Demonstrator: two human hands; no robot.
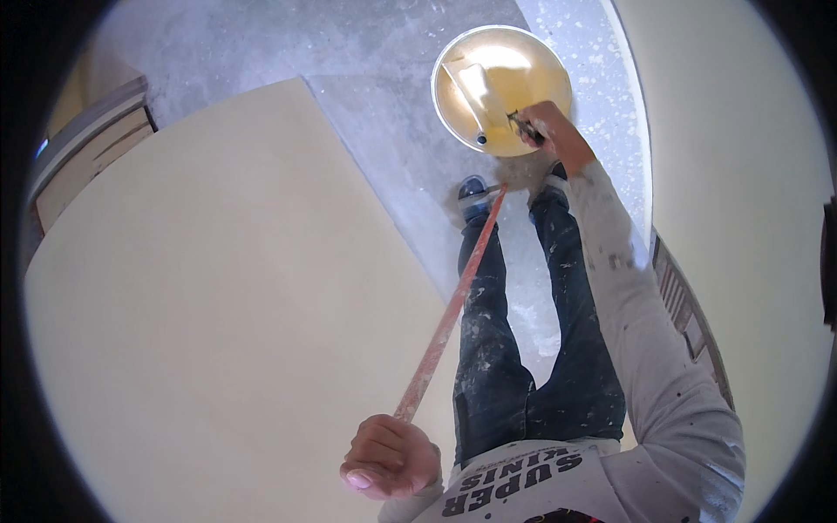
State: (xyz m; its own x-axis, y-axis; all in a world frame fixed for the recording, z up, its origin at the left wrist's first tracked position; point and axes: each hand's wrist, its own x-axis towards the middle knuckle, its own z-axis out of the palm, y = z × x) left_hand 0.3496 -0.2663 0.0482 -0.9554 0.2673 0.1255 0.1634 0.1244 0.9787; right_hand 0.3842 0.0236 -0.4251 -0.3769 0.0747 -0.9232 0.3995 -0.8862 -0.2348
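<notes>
My left hand (390,457) is closed around the top of a long red pole (449,314) that runs down to the floor beside my left shoe (473,195). My right hand (551,129) reaches down to the rim of a round bucket (447,61) of cream-yellow paint and grips a thin dark handle (526,128) at its edge. A flat paint-coated tool (471,91) rests inside the bucket. My paint-spattered dark trousers (532,349) stand between the two hands.
A cream-painted wall (218,288) fills the left and centre, with its corner edge near my legs. Another cream wall (741,174) lies to the right. The grey concrete floor (375,105) is speckled with paint. A wooden door frame (87,148) shows at far left.
</notes>
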